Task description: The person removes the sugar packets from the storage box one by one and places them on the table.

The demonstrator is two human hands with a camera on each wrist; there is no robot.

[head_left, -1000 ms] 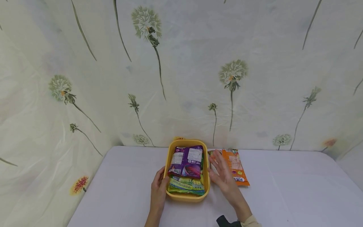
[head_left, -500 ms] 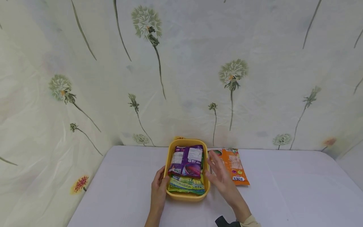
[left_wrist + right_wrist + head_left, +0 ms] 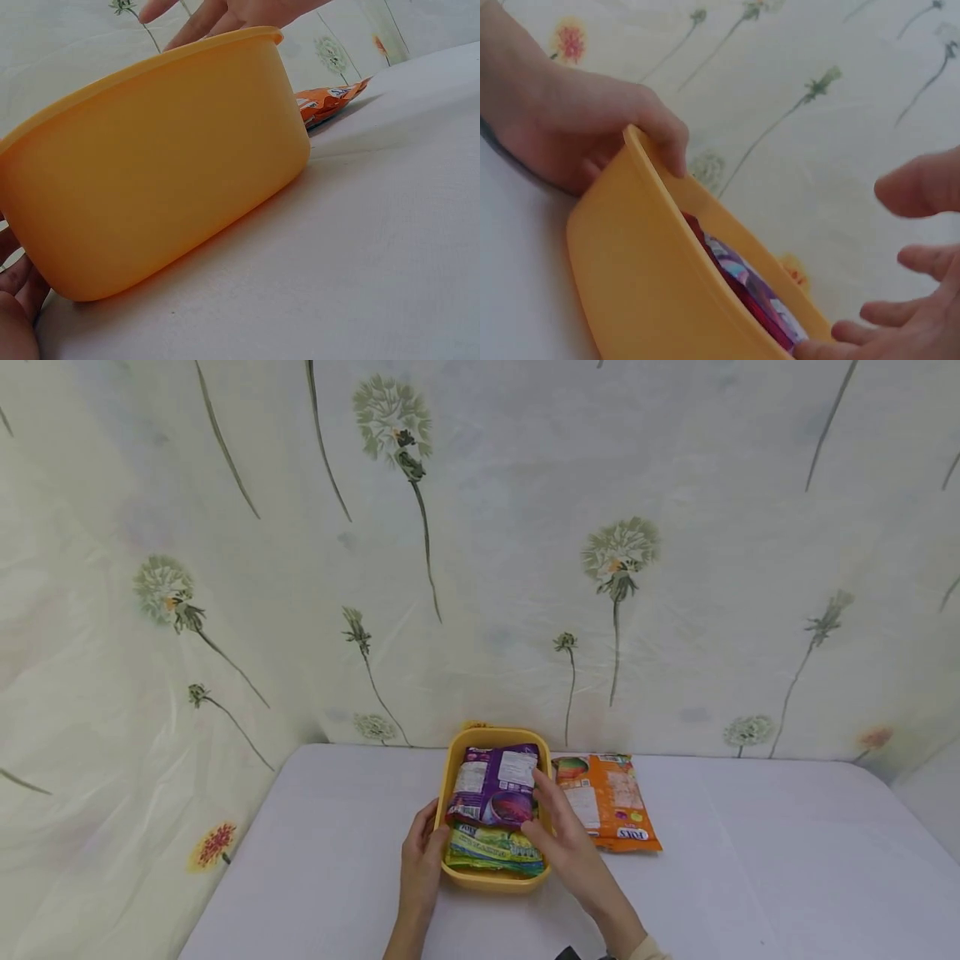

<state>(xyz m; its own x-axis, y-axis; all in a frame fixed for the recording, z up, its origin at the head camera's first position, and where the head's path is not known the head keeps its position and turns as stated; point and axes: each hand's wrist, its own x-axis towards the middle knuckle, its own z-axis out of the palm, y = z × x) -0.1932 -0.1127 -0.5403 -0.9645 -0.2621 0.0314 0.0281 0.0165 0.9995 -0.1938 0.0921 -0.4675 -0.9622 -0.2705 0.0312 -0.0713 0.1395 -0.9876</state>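
Observation:
A yellow plastic basket stands on the table with snack packets inside. On top lies a purple packet; below it shows a green-and-yellow packet. My left hand grips the basket's left wall, thumb hooked over the rim, as the right wrist view also shows. Over the right rim reaches my right hand, fingers spread apart, fingertips close by the purple packet's right edge. Nothing is held in it. To the right of the basket an orange packet lies flat, partly behind the right hand.
The table has a white cover and ends at a curtain with a dandelion print, close behind the basket. More curtain hangs along the left side.
My right hand has moved left from beside the basket to over its right rim, uncovering more of the orange packet. The left hand and the basket have stayed in place.

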